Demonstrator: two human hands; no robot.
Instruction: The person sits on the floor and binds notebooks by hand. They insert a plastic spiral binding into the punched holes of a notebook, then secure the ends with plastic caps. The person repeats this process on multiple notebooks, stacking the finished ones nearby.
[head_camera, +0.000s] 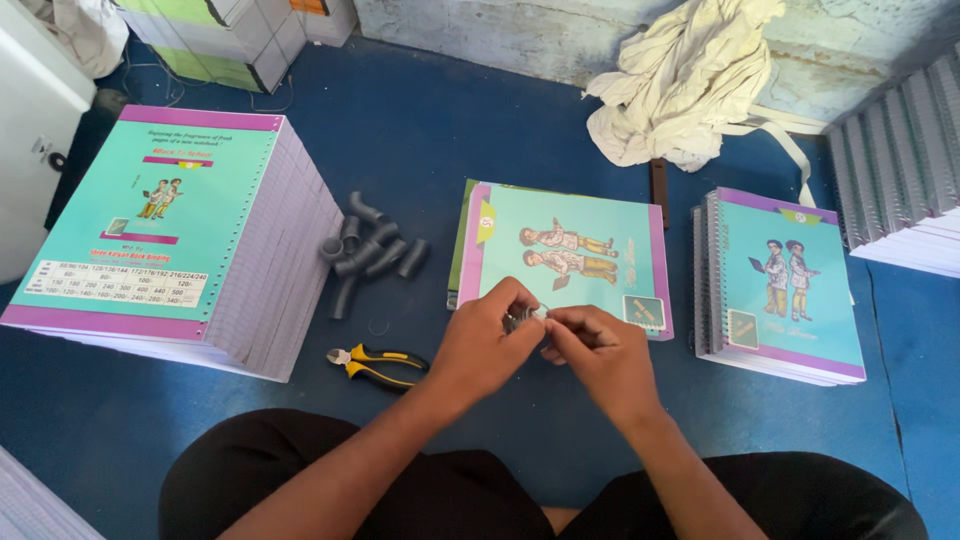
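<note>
No boxes or trays with contents in view; goods sit in bare stacks on the blue floor (430, 130). Left hand (487, 335) and right hand (598, 352) meet over the near edge of a turquoise notebook (570, 250); both have fingers closed, pinching a small metal piece (525, 317) between the fingertips; piece mostly hidden, greyish with a pale tip, too small to tell its axis or heading. Notebook lies flat, long axis running left-right, purple strip on its left edge, cover showing two drawn figures. Just right, a stack of spiral-bound notebooks (785, 290), same cover, spines to the left. Far left, a tall stack of cover sheets (170, 230); beside it grey tube pieces (370, 255); yellow-handled pliers (378, 365) near left wrist; crumpled cloth (690, 75) at the wall.
</note>
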